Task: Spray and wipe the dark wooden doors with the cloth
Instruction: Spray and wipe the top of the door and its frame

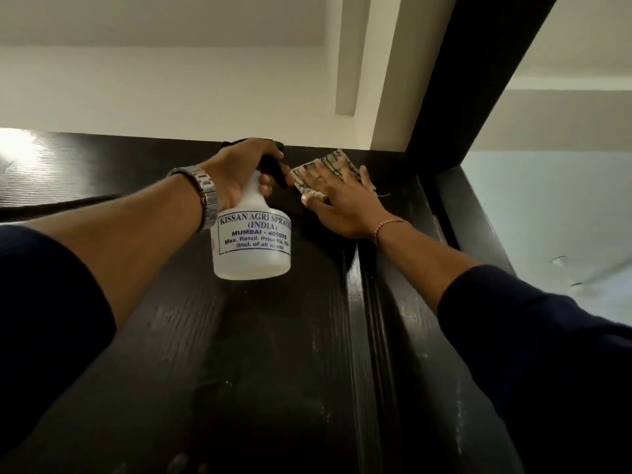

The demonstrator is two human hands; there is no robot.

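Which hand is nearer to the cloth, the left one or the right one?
Right. The right hand lies flat on the cloth, pressing it against the door. The left hand grips the spray bottle just left of the cloth.

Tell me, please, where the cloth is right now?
In the head view, the cloth lies flat against the dark door near its top edge, under the right hand, just right of the spray bottle.

A pale wall (154, 80) rises beside a dark frame (472, 80).
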